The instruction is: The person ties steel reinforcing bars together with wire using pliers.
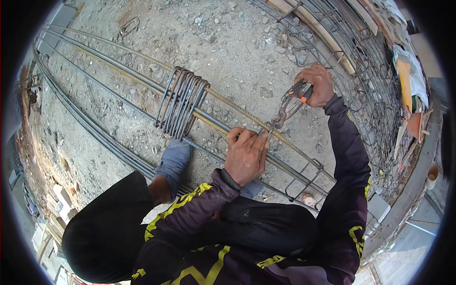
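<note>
My right hand (317,85) grips a pair of pliers (287,109) with black and orange handles. The pliers' jaws meet a long ribbed steel bar (289,142) just beyond my left fingertips. My left hand (247,154) is closed at that bar, apparently pinching a wire stirrup there; the fingers hide most of it. A bundle of bent stirrups (183,102) hangs around the bars to the left of my left hand. Towards the lower right, another stirrup (306,183) crosses the bars.
More long bars (99,140) run past my left foot (175,159), which wears a grey-blue shoe. Piled rebar cages (361,76) and timber stand on the right. The ground (228,42) is dusty, with loose stones. A concrete block (59,26) lies near the bars' far ends.
</note>
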{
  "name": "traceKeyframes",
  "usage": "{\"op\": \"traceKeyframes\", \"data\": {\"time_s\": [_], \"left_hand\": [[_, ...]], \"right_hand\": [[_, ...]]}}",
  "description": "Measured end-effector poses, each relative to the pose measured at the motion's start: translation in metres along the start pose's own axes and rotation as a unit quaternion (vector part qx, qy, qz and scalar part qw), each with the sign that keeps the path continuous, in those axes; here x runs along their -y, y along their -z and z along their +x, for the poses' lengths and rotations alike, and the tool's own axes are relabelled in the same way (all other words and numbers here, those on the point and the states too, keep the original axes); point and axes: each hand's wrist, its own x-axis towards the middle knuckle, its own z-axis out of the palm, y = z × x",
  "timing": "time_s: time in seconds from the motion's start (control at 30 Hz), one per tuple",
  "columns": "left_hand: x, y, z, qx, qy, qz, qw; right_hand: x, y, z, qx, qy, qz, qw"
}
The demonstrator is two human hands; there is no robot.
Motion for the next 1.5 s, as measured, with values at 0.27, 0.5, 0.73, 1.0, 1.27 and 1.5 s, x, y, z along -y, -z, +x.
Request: {"op": "traceKeyframes", "data": {"time_s": [0.27,0.5,0.73,1.0,1.27,1.5], "left_hand": [[0.004,-0.005,0.002,-0.028,-0.022,0.001,0.999],[0.004,-0.006,0.0,-0.039,-0.007,-0.007,0.999],[0.004,-0.008,-0.003,-0.046,0.022,-0.034,0.998],[-0.001,-0.009,0.002,-0.04,0.07,-0.022,0.997],[-0.002,-0.011,0.003,-0.065,0.052,-0.053,0.995],[0.004,-0.012,0.003,-0.071,0.044,-0.066,0.994]], "right_hand": [[0.05,0.104,0.021,0.338,-0.154,-0.091,0.924],[0.131,0.159,-0.01,0.468,-0.43,0.187,0.749],[0.168,0.132,-0.06,0.325,-0.503,0.238,0.765],[0.189,0.126,-0.06,0.313,-0.505,0.153,0.79],[0.18,0.169,-0.018,0.167,0.037,-0.316,0.933],[0.178,0.188,0.071,0.536,-0.266,-0.126,0.791]]}}
